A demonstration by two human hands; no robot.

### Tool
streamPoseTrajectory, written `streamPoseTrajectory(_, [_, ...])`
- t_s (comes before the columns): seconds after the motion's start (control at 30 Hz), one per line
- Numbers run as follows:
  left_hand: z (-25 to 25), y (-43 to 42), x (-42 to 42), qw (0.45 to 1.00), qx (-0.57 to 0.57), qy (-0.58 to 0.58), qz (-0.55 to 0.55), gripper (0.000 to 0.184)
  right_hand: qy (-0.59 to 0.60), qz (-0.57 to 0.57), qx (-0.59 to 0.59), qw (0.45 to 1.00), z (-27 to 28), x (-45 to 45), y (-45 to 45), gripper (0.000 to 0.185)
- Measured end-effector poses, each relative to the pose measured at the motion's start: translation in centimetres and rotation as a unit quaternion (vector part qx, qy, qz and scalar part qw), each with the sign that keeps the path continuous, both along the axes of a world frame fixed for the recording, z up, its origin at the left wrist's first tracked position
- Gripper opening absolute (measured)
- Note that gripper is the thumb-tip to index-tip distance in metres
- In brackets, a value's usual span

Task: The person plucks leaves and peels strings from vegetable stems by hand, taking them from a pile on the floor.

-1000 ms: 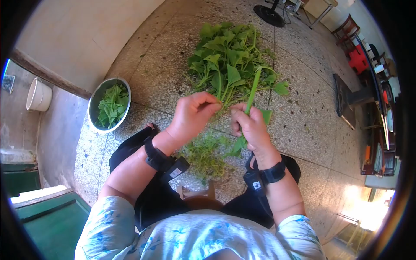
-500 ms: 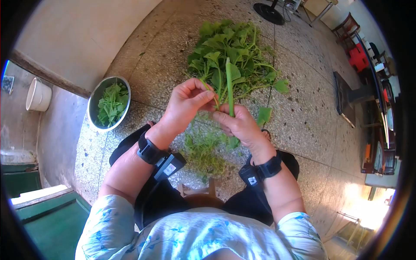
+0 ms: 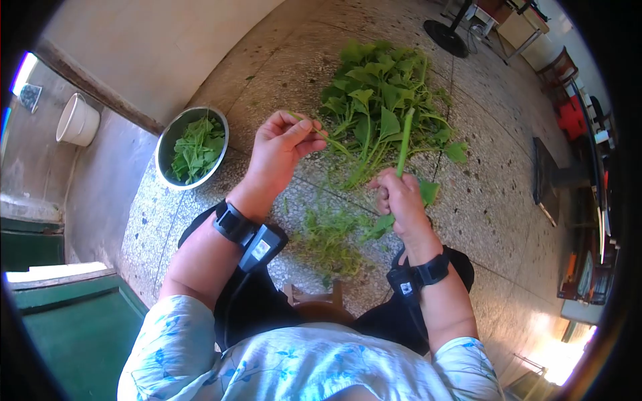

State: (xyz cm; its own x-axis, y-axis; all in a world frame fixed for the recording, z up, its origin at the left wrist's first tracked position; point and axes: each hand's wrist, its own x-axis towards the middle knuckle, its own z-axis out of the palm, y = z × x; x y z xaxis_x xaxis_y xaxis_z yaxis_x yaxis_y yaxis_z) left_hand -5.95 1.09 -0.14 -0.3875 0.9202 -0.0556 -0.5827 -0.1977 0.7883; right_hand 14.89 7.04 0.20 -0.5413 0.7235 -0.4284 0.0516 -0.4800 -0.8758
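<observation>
The left hand (image 3: 284, 144) pinched one thin strand (image 3: 320, 133) at upper centre; the right hand (image 3: 401, 200) had its grip wrapped round one thick stalk (image 3: 405, 142), right of centre. At left, one metal bowl (image 3: 172, 131) held leafy greens (image 3: 197, 148); one white bucket (image 3: 81, 123) stood upper left

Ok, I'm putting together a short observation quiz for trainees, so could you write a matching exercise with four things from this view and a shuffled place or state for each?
Column one
1. Metal bowl
2. Bucket
3. Thick green stem
4. Leafy pile

Column two
A. Gripped in the right hand
B. Heaped on the floor
C. Farthest left of the four
D. Leafy greens visible inside

Pairs: 1-D, 2-C, 3-A, 4-B
</observation>
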Motion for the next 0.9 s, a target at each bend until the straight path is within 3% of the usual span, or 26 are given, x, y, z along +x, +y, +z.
streamPoseTrajectory(0.13, [-0.5, -1.0, -0.2, 0.999, 0.028, -0.021, 0.026, 0.004, -0.005, -0.101, -0.009, 0.995, -0.3, -1.0, -0.4, 0.013])
streamPoseTrajectory(0.27, [-0.5, -2.2, -3.3, 0.989, 0.037, -0.044, 0.136, 0.004, 0.024, -0.123, -0.023, 0.992, -0.5, -0.3, 0.2, 0.013])
streamPoseTrajectory(0.33, [-0.7, -3.1, -6.3, 0.976, 0.017, 0.020, 0.215, 0.006, 0.027, -0.094, -0.013, 0.995, -0.6, 0.1, 0.3, 0.011])
streamPoseTrajectory(0.4, [-2.4, -4.6, -11.8, 0.939, -0.005, 0.115, 0.323, 0.027, 0.005, -0.076, 0.012, 0.997, -0.6, 0.2, 0.0, 0.010])
streamPoseTrajectory(0.47, [-4.6, -6.5, -16.5, 0.862, -0.087, 0.157, 0.473, 0.038, 0.019, -0.057, 0.009, 0.998, -0.9, 1.0, 0.0, 0.010])
streamPoseTrajectory(0.53, [-5.4, -9.2, -18.8, 0.878, -0.276, 0.124, 0.371, 0.044, 0.032, -0.046, 0.008, 0.998, -0.6, 0.6, -0.1, 0.010])
streamPoseTrajectory(0.6, [-7.0, -9.0, -18.6, 0.858, -0.372, 0.105, 0.338, 0.039, 0.035, -0.048, -0.013, 0.998, 0.0, 0.6, -0.5, 0.010])
streamPoseTrajectory(0.67, [-4.8, -6.8, -14.6, 0.904, -0.364, 0.109, 0.195, 0.039, 0.069, -0.046, -0.039, 0.996, 0.3, 0.5, -0.3, 0.010])
streamPoseTrajectory(0.73, [-2.8, -4.2, -8.4, 0.947, -0.261, 0.185, -0.008, 0.046, 0.134, -0.028, -0.086, 0.987, 0.4, 0.8, 0.0, 0.011])
streamPoseTrajectory(0.8, [-2.1, -2.3, -2.3, 0.895, -0.085, 0.402, -0.175, 0.052, 0.156, -0.031, -0.099, 0.982, 0.4, 1.0, 0.3, 0.011])
streamPoseTrajectory(0.87, [-0.4, -1.8, 3.5, 0.846, 0.071, 0.506, -0.154, 0.049, 0.196, -0.012, -0.152, 0.969, 0.5, 1.0, 0.2, 0.011])
streamPoseTrajectory(0.9, [-1.1, -1.7, 5.0, 0.849, 0.077, 0.500, -0.156, 0.049, 0.190, -0.017, -0.149, 0.970, 0.6, 1.1, 0.2, 0.011])
